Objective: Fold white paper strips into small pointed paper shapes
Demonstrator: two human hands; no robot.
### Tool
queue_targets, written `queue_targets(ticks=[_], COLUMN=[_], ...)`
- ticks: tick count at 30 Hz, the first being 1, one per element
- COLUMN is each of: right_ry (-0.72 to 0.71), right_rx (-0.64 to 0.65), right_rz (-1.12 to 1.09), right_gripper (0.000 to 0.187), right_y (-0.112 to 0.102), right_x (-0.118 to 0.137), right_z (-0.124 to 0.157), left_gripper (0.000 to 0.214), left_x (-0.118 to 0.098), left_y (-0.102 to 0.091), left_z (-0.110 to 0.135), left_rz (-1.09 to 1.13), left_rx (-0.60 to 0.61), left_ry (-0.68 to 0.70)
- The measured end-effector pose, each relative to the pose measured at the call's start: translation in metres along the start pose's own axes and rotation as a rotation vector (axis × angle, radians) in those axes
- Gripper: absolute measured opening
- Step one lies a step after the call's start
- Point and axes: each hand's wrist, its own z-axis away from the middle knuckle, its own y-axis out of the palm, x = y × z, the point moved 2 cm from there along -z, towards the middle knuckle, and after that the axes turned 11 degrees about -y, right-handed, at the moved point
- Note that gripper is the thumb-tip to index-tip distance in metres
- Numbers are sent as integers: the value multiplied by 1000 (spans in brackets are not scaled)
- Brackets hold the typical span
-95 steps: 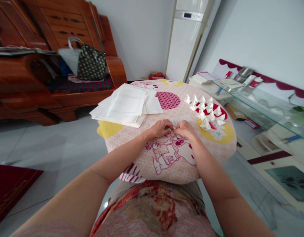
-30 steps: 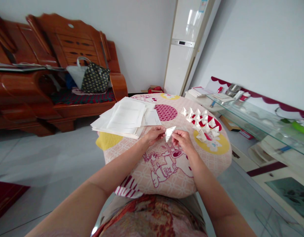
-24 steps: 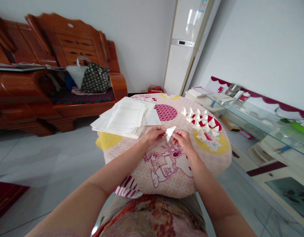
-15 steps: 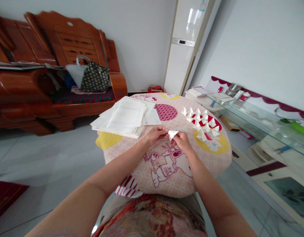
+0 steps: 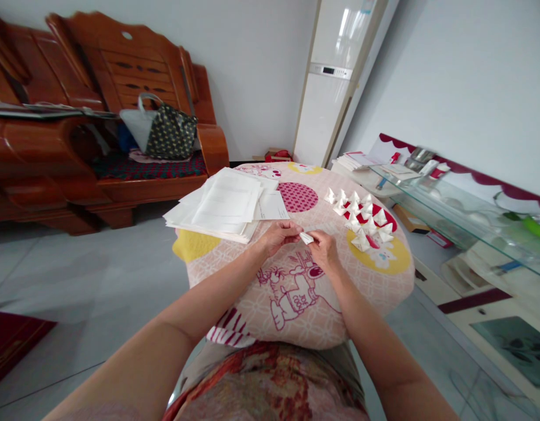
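Observation:
A small folded white paper piece (image 5: 306, 237) is pinched between my left hand (image 5: 279, 235) and my right hand (image 5: 322, 248), just above the round table (image 5: 296, 292) with its pink cartoon cloth. Both hands have their fingers closed on the paper. Several finished folded white paper pieces (image 5: 360, 213) stand in a cluster to the right of my hands. A stack of white paper sheets (image 5: 226, 202) lies on the table's far left.
A wooden bench (image 5: 99, 123) with a patterned bag (image 5: 165, 131) stands at the left. A tall white air conditioner (image 5: 326, 88) stands behind the table. On the right runs a glass shelf (image 5: 449, 193) with books and small items.
The paper piece was held up as a wider triangle; it now looks smaller and flatter between my fingers. Earlier my hands pressed it on the table. The camera shifted slightly.

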Motion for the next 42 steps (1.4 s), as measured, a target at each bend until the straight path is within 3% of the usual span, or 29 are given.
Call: queue_targets(ticks=[8, 13, 24, 30, 35, 39, 42], right_ry=[-124, -102, 185, 332, 506, 550, 586], right_rx=[45, 16, 48, 40, 53, 42, 10], right_rz=[183, 165, -44, -197, -469, -689, -722], right_gripper=[24, 22, 24, 20, 22, 32, 42], right_y=[1, 1, 2, 6, 2, 0, 1], right_x=[5, 7, 5, 0, 5, 11, 12], right_z=[1, 1, 2, 4, 2, 0, -1], left_gripper=[30, 32, 18, 26, 22, 20, 16], left_x=[2, 2, 2, 0, -2, -7, -9], left_y=[-4, -5, -8, -7, -8, -7, -4], left_z=[-1, -1, 1, 1, 3, 7, 9], left_rz=[-6, -11, -214, -354, -373, -384, -410], left_rx=[7, 2, -156, -181, -177, -211, -208], left_ry=[-31, -71, -119, -35, 19, 52, 62])
